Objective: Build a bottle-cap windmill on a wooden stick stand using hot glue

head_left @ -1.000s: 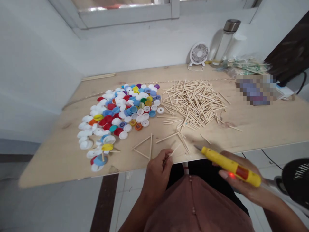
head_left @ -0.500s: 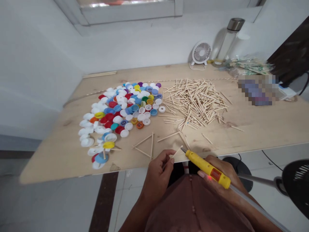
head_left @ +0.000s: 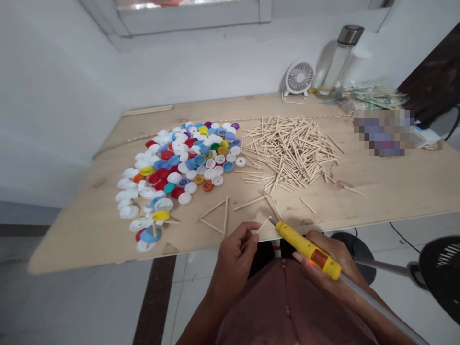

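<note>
Between thumb and fingers, my left hand [head_left: 235, 256] pinches a short wooden stick [head_left: 264, 224] at the table's front edge. My right hand [head_left: 327, 256] is wrapped round a yellow glue gun [head_left: 307, 249], with a clear glue stick [head_left: 373, 304] trailing from its rear end. The gun's dark nozzle points at the far tip of the held stick, touching or nearly so. Just beyond my left hand lies a triangle of sticks [head_left: 226, 215]. Two more sticks [head_left: 250, 202] meet at an angle to its right.
A heap of wooden sticks [head_left: 293, 153] lies at centre right, bottle caps [head_left: 175, 160] in many colours to its left. At the back stand a small white fan [head_left: 299, 78] and a glass bottle [head_left: 338, 62], near bagged sticks [head_left: 372, 97]. A black fan [head_left: 443, 273] is at right.
Almost nothing differs. The view has shifted very slightly; both hands keep their hold, and the glue gun's nozzle stays at the stick's tip.
</note>
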### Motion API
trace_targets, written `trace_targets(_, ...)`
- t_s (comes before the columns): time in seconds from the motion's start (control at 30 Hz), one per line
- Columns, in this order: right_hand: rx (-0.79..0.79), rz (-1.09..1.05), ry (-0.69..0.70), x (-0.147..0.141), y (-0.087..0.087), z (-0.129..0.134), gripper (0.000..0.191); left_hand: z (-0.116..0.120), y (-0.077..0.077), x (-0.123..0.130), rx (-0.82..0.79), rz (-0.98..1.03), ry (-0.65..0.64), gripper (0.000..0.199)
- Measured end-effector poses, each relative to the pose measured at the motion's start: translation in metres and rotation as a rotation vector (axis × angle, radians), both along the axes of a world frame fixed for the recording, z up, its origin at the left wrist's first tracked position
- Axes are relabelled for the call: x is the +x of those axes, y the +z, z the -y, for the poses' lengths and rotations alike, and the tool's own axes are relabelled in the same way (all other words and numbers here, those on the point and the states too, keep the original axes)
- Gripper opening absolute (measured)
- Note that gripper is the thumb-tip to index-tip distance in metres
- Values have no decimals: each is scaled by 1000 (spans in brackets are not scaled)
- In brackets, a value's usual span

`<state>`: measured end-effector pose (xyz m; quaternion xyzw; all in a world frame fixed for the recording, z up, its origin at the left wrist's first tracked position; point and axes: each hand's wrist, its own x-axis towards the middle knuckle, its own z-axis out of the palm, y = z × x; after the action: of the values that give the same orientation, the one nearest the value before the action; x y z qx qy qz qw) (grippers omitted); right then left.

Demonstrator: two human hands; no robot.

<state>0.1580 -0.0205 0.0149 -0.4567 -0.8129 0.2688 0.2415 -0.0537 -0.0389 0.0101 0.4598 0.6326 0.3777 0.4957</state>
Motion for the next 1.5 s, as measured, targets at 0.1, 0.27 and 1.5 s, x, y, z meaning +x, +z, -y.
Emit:
trace_targets(0.1,-8,8,7,0,0,1,26,0,1,0,-4,-1,5,26)
trace_targets(0.27,10,2,-4,0,0,2,28,0,1,0,-8,9,14,26)
trace_targets(1.5,10,-4,-56,2,-3,4,26,-1,3,1,-13,11,92,26)
